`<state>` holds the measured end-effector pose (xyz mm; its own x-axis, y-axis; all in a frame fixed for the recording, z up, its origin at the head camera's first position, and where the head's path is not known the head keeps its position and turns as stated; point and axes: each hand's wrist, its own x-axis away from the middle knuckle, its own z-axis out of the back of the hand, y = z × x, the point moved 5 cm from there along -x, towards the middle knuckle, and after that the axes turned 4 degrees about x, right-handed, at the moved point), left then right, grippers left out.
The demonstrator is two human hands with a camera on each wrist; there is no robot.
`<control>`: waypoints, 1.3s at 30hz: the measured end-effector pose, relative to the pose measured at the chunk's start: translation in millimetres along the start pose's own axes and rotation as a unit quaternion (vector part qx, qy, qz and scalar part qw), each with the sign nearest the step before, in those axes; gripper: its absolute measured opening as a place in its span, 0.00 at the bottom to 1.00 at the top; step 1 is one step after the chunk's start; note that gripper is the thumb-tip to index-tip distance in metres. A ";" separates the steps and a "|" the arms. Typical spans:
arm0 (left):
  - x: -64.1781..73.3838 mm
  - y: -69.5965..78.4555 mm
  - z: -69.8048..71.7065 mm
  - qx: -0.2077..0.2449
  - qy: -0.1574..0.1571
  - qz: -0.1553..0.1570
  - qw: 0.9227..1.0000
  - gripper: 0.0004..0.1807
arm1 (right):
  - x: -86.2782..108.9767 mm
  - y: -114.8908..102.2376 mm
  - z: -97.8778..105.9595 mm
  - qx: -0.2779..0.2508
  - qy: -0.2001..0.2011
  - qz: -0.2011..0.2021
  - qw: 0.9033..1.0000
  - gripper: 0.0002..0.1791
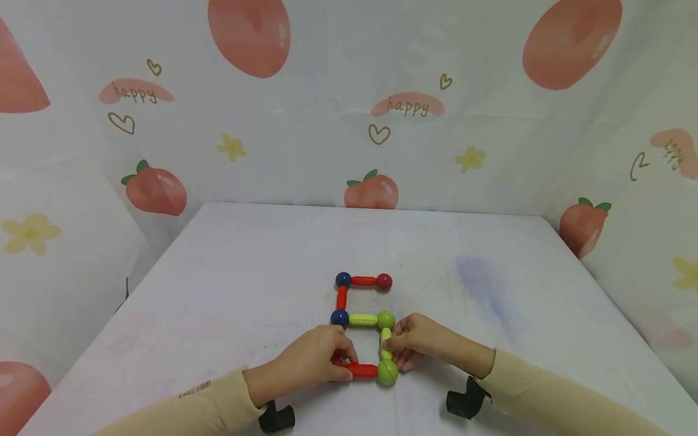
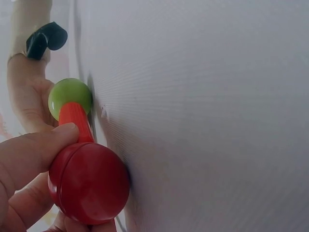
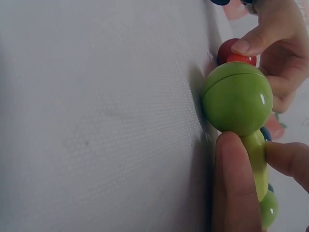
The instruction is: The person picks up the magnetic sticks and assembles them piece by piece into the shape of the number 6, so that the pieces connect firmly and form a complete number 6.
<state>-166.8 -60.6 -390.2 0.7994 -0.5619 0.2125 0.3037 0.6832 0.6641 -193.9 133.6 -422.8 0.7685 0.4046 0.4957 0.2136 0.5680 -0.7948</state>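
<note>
Magnetic sticks and balls lie joined in an S-like shape on the white table. My left hand (image 1: 312,358) grips the near left corner, its thumb at the end of a red stick (image 1: 363,370) and its fingers around a red ball (image 2: 91,183). That stick meets a green ball (image 1: 388,372). With thumb and finger, my right hand (image 1: 428,340) pinches the yellow-green stick (image 3: 256,159) between this ball and another green ball (image 1: 386,320). Beyond are a second yellow-green stick (image 1: 363,320), two blue balls, two more red sticks and a far red ball (image 1: 384,281).
The white table (image 1: 272,254) has a faint bluish stain (image 1: 485,290) right of the shape. Behind it hangs a cloth (image 1: 322,133) printed with peaches. Black wrist mounts (image 1: 466,399) sit under both sleeves, close to the tabletop.
</note>
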 end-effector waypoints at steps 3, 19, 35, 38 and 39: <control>0.0 0.9 0.2 0.001 0.000 0.000 1.000 0.07 | 0.3 0.1 0.5 -0.001 -0.001 0.000 1.000 0.10; 0.7 -0.6 3.4 0.023 -0.008 0.021 0.999 0.08 | 3.8 6.0 3.4 0.007 -0.001 -0.014 1.000 0.12; 21.4 19.8 83.8 -0.002 0.143 -0.003 0.990 0.09 | 38.2 -18.8 52.0 0.030 0.062 0.117 0.991 0.21; 25.2 22.1 99.2 -0.014 0.196 -0.014 0.980 0.12 | 46.2 -28.5 62.7 0.072 0.124 0.149 0.978 0.24; 26.1 22.6 103.1 -0.020 0.213 -0.018 0.977 0.13 | 48.6 -31.5 65.5 0.088 0.146 0.159 0.972 0.25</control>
<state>-192.5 -107.9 -295.7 0.9286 -0.3464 -0.1328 0.3480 0.6895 0.6352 -202.7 182.4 -350.7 0.9225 0.3746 0.0934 -0.1502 0.5710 -0.8071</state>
